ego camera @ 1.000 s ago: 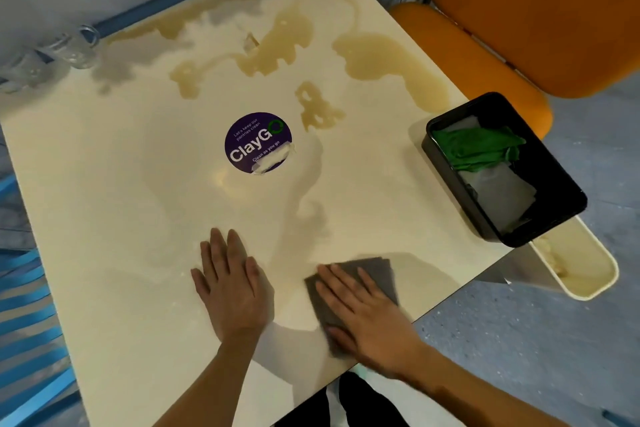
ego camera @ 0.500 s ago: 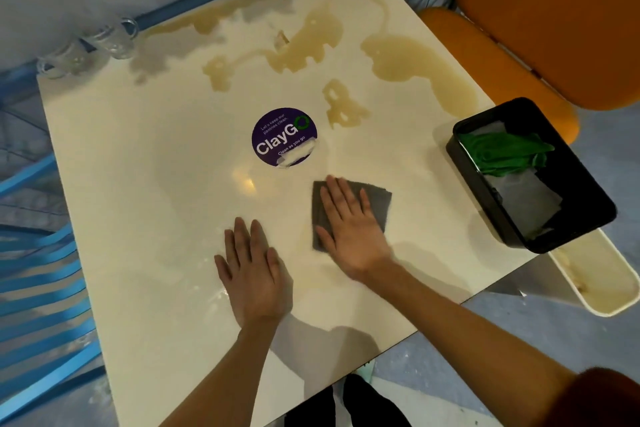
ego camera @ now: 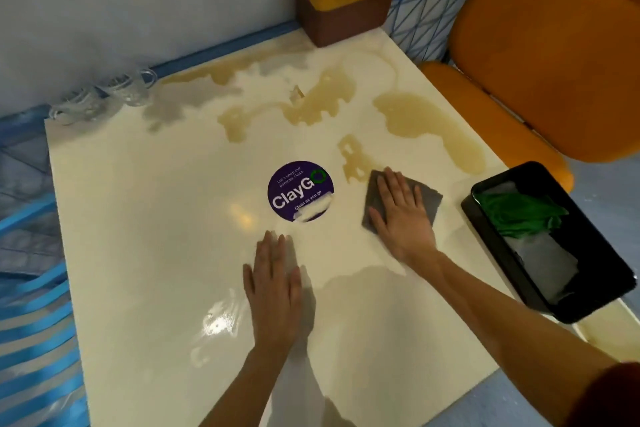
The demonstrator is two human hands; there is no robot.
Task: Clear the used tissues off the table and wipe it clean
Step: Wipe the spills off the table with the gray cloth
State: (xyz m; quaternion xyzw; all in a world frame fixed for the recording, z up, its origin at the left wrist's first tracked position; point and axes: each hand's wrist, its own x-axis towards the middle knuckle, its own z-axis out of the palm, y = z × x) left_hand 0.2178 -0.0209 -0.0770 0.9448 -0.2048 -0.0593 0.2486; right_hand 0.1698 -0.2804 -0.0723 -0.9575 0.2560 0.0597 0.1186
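Fingers of my right hand (ego camera: pixel 401 218) lie straight and flat on the grey cloth (ego camera: pixel 431 199), pressing it to the surface (ego camera: pixel 138 218) just right of the purple sticker (ego camera: pixel 300 190). My left hand (ego camera: pixel 273 284) rests flat and open on the surface, nearer me than the sticker, holding nothing. Beyond the sticker spreads a brown spill (ego camera: pixel 429 125), its nearest patch just beside the cloth. Far right of the sticker, a black tray (ego camera: pixel 588 298) holds a green rag (ego camera: pixel 519 215).
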